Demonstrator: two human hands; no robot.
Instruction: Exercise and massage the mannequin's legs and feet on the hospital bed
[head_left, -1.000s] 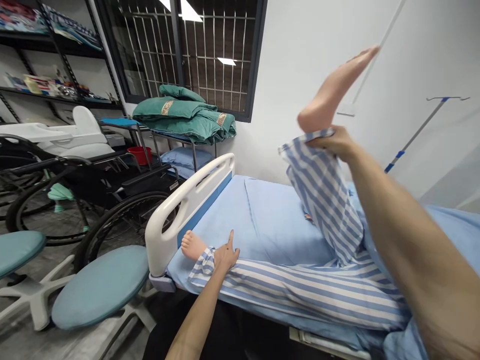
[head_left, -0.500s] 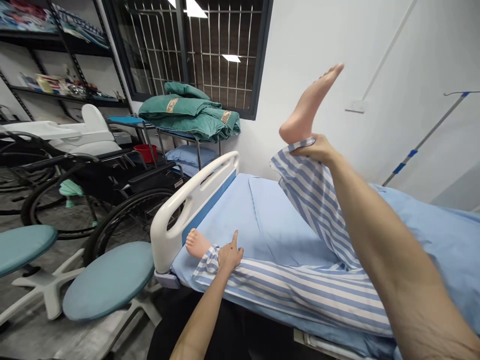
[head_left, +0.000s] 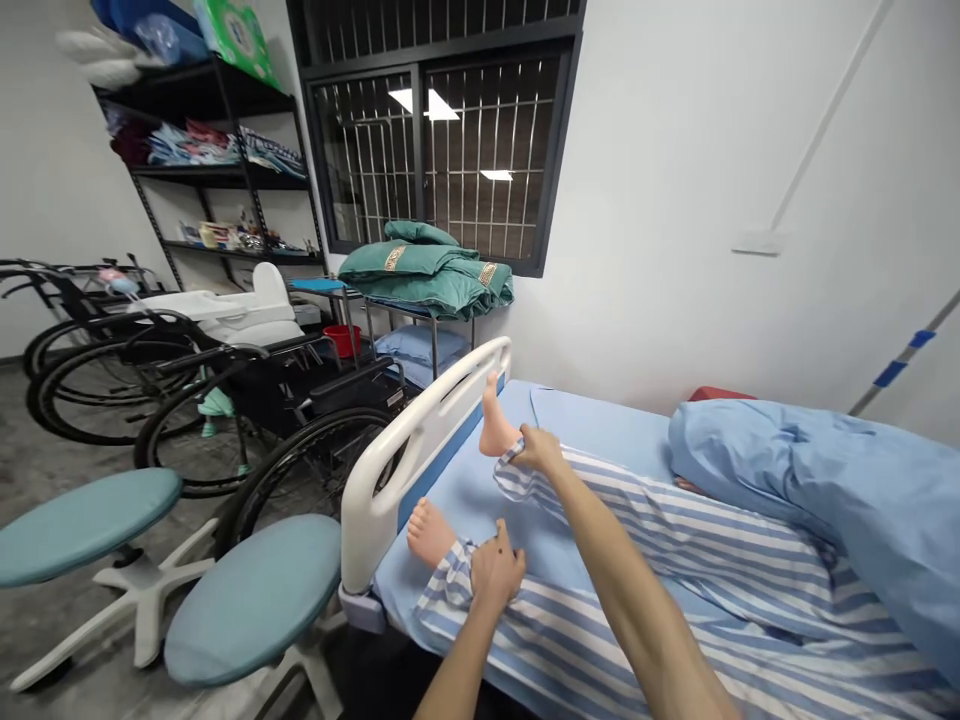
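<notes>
Two legs in blue-and-white striped trousers lie along the bed, their smooth feet looking like a manikin's. My right hand (head_left: 538,448) is closed round the far leg (head_left: 630,492) at the ankle cuff, just below the upright far foot (head_left: 496,427). That leg is stretched out low over the sheet; whether its heel touches is unclear. Flat on the near leg's (head_left: 570,625) trouser cuff lies my left hand (head_left: 496,568), index finger stretched out, next to the near foot (head_left: 430,533). A blue quilt (head_left: 802,470) hides the upper body end.
The bed's white footboard (head_left: 375,480) rises beyond the feet. Left of it stand two round stools (head_left: 255,600) and several wheelchairs (head_left: 315,440). Green folded bedding (head_left: 427,275) lies on a stand under the barred window. A pole with blue clamps (head_left: 891,374) leans at the right.
The far leg, raised and bent at the knee before, has come down and straightened toward the footboard with my right hand still on its ankle. My left hand stays on the near cuff.
</notes>
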